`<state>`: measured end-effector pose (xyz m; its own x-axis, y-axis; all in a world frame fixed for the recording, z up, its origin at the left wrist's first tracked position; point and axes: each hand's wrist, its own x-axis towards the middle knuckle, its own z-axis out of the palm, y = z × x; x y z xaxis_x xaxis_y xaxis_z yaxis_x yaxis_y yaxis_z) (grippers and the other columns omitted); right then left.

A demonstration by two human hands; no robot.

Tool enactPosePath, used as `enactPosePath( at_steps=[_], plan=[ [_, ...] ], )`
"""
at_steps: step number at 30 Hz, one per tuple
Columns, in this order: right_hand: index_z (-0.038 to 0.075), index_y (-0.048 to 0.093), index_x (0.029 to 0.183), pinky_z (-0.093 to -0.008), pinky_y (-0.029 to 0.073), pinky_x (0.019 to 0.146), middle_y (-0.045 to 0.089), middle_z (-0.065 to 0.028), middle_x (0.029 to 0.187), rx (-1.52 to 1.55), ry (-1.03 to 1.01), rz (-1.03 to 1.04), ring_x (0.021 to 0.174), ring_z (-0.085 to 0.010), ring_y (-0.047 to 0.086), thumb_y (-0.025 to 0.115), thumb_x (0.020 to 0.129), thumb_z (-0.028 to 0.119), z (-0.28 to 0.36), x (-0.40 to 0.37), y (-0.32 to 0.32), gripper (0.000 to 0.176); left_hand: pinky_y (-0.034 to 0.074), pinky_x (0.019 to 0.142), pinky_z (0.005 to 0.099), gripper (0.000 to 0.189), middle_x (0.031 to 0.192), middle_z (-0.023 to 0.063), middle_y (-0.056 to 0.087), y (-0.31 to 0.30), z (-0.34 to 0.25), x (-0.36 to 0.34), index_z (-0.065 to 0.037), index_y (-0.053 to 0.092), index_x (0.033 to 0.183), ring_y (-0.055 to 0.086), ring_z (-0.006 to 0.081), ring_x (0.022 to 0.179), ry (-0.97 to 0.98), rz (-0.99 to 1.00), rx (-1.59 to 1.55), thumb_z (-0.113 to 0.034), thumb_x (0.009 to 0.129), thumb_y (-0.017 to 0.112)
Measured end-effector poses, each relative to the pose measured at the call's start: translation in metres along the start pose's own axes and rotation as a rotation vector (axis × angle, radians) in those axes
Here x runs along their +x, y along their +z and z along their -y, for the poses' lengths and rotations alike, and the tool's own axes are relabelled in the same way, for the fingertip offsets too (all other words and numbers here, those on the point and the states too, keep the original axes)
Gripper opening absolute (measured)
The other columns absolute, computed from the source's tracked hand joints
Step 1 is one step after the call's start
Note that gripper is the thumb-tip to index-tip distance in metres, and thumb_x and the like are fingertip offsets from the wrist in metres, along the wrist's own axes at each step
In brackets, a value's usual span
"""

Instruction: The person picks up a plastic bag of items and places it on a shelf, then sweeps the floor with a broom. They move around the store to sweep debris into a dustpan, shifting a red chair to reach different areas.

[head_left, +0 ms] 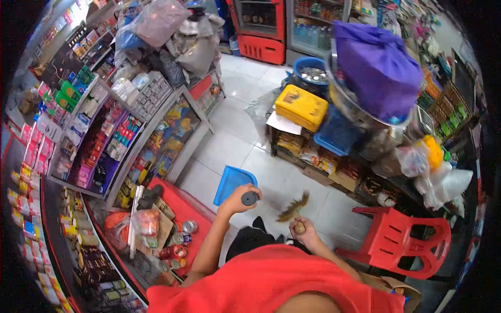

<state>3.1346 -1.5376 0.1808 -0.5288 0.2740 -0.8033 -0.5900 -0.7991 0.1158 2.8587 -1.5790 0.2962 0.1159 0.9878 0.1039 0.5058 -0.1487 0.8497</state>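
Note:
My left hand is closed around the upright handle of a blue dustpan, and the grey handle end points up toward me. Its pan hangs low over the white tiles. In my right hand is a broom, gripped near the top of its handle. The broom's brown bristles fan out near the floor, to the right of the dustpan. A gap of floor shows between bristles and pan.
A red plastic chair stands at the right. A red low platform with cans and bags is at the left, beside a glass display case. Ahead right sit a yellow box and a purple bundle. Red-framed fridge behind.

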Motion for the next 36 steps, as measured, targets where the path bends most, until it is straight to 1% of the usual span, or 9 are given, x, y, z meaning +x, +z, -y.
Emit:
enactPosePath(
  at_steps=[2,4,6,10,14,18,20,23,36],
  plan=[
    [0.003,0.036,0.072,-0.0237,0.042,0.041,0.04,-0.0049,0.058,-0.042,0.243,-0.12,0.046,-0.0154,0.043,0.046,0.073,0.005,-0.011,0.036,0.048,0.01,0.042,0.068,0.037,0.019,0.077,0.0091,0.057,-0.04,0.003,-0.011,-0.008,0.055,0.074,0.053,0.0288,0.078,-0.042,0.015,0.043,-0.006,0.055,0.059],
    [0.004,0.035,0.073,-0.0233,0.042,0.041,0.039,-0.0046,0.059,-0.102,0.315,-0.111,0.045,-0.0147,0.043,0.046,0.073,0.006,-0.017,0.081,0.084,0.012,0.042,0.069,0.037,0.019,0.078,0.0094,0.057,-0.077,0.027,-0.011,-0.008,0.055,0.074,0.053,0.0289,0.079,-0.068,0.018,0.1,-0.005,0.056,0.058],
    [0.003,0.041,0.076,-0.0235,0.042,0.04,0.045,-0.0068,0.06,-0.275,0.553,-0.08,0.05,-0.0162,0.046,0.05,0.075,0.01,-0.024,0.114,0.119,0.011,0.043,0.071,0.0346,0.024,0.082,0.0096,0.056,-0.103,0.063,-0.015,-0.007,0.056,0.081,0.053,0.0283,0.079,-0.088,0.102,0.097,-0.01,0.057,0.058],
    [0.004,0.041,0.075,-0.0216,0.041,0.038,0.045,-0.0059,0.06,-0.608,0.451,-0.03,0.046,-0.0134,0.044,0.052,0.075,0.008,-0.048,0.129,0.215,0.011,0.043,0.072,0.032,0.025,0.083,0.0094,0.057,-0.156,0.101,0.006,-0.006,0.056,0.08,0.055,0.0264,0.08,-0.16,0.143,0.027,-0.01,0.055,0.057],
    [0.002,0.044,0.082,-0.0227,0.041,0.037,0.048,-0.0063,0.064,-0.86,0.226,0.053,0.044,-0.0129,0.045,0.051,0.074,0.012,-0.058,0.168,0.29,0.015,0.043,0.072,0.03,0.015,0.084,0.0095,0.06,-0.2,0.144,0.047,-0.007,0.058,0.076,0.057,0.0235,0.082,-0.201,0.146,0.101,-0.015,0.065,0.052],
    [0.004,0.046,0.078,-0.025,0.042,0.04,0.049,-0.0063,0.063,-0.954,0.087,0.139,0.046,-0.0142,0.046,0.054,0.071,0.009,-0.043,0.223,0.372,0.012,0.044,0.068,0.0369,0.017,0.082,0.01,0.06,-0.248,0.158,0.113,-0.011,0.059,0.078,0.057,0.029,0.081,-0.199,0.177,0.225,-0.005,0.062,0.057],
    [0.004,0.045,0.078,-0.0259,0.042,0.04,0.048,-0.0062,0.063,-0.882,0.057,0.161,0.046,-0.0147,0.046,0.054,0.071,0.009,-0.03,0.257,0.42,0.012,0.044,0.066,0.0376,0.018,0.08,0.0104,0.06,-0.276,0.166,0.154,-0.011,0.059,0.079,0.057,0.0298,0.08,-0.384,0.315,0.192,-0.006,0.062,0.057],
    [0.004,0.045,0.08,-0.0267,0.042,0.041,0.047,-0.0056,0.062,-0.823,0.017,0.173,0.046,-0.0159,0.046,0.054,0.07,0.008,-0.006,0.288,0.483,0.013,0.044,0.063,0.0384,0.017,0.078,0.0106,0.06,-0.309,0.202,0.206,-0.011,0.059,0.08,0.057,0.0304,0.077,-0.186,0.373,0.241,-0.007,0.064,0.056],
    [0.004,0.043,0.083,-0.0253,0.04,0.039,0.047,-0.0044,0.062,-0.788,-0.287,0.045,0.046,-0.0145,0.046,0.052,0.073,0.009,0.095,0.381,0.625,0.014,0.044,0.065,0.0377,0.016,0.084,0.0076,0.06,-0.431,0.334,0.458,-0.011,0.058,0.08,0.056,0.0288,0.082,0.07,0.438,0.275,-0.006,0.065,0.054]
  ],
)
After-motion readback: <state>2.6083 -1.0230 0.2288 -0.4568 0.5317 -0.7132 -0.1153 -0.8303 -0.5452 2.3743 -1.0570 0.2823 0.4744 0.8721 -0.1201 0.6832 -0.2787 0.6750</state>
